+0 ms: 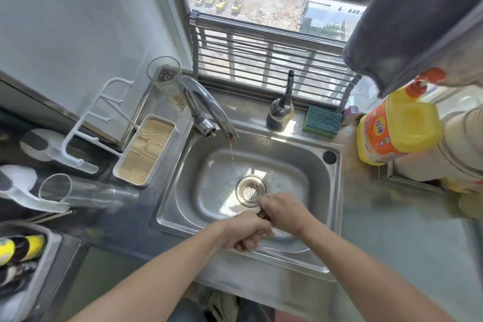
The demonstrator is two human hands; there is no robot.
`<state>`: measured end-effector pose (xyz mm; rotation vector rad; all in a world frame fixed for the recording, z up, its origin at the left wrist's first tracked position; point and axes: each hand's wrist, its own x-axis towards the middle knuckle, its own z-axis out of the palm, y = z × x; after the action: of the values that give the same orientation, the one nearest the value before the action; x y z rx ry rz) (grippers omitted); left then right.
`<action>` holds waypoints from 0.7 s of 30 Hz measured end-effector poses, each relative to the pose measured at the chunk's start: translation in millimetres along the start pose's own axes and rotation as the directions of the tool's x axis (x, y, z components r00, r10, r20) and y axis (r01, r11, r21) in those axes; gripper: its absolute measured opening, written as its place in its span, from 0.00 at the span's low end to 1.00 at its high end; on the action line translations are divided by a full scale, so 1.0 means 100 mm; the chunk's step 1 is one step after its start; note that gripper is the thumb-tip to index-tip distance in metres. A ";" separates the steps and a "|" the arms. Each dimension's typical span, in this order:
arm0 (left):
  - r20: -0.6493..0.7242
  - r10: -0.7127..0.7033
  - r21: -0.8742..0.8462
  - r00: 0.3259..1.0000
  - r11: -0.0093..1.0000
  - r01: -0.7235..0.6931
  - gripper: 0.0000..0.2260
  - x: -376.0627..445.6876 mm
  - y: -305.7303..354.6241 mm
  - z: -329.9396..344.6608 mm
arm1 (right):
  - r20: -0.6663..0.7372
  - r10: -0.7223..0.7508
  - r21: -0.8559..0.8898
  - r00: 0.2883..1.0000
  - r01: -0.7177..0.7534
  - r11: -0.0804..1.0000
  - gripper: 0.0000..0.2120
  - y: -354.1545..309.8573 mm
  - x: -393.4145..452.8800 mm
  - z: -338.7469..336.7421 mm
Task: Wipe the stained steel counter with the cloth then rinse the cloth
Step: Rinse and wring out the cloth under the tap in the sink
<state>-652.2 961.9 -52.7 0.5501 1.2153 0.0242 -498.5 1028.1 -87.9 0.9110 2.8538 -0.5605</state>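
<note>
a steel desk [392, 238] runs across the whole view, with a steel sink [332, 191] set into it below a barred window [261, 60]. a grey towel [407, 21] hangs at the upper right, above a yellow detergent bottle [402, 125] with an orange cap that stands on the desk right of the sink. a curved tap [206, 102] reaches over the back rim of the sink and lets a thin stream of water fall toward the round drain strainer [248, 192]. left of the sink sits a white tray with a wooden base [146, 149], and just behind it a white rack [99, 112]; a clear tumbler [164, 78] stands beside the tap and another clear glass [78, 191] lies on its side further left. on the back ledge are a dark pump bottle [281, 110] and a green sponge [322, 121].

both bare forearms reach over the front of the sink. the left hand [245, 230] is curled tight and the right hand [285, 210] is curled just beside it, near the strainer; between them only a small dark reddish bit of the cloth [263, 215] shows, gripped by both hands, most of it hidden inside the fists.
</note>
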 end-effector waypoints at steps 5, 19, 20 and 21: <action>0.130 -0.005 -0.035 0.992 0.999 0.010 0.24 -0.02 0.13 -0.24 | 0.018 0.197 0.141 0.980 -0.198 0.970 0.05 -0.01 -0.01 -0.01; 0.139 0.966 0.893 0.217 -0.028 -0.449 0.09 0.18 0.10 -0.44 | 0.563 -0.402 0.674 0.723 -0.682 -0.283 0.32 0.31 -0.08 -0.27; 0.187 0.963 0.909 0.195 -0.094 -0.406 0.08 0.21 0.12 -0.44 | 0.566 -0.501 0.629 0.655 -0.736 -0.251 0.28 0.28 -0.04 -0.28; 0.249 0.950 0.924 0.187 -0.175 -0.341 0.08 0.23 0.14 -0.48 | 0.604 -0.543 0.609 0.583 -0.777 -0.156 0.24 0.23 -0.01 -0.32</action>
<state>-682.6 999.4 -78.8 2.5005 1.1954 0.6742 -483.8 1057.1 -65.0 0.5812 0.6920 -2.5147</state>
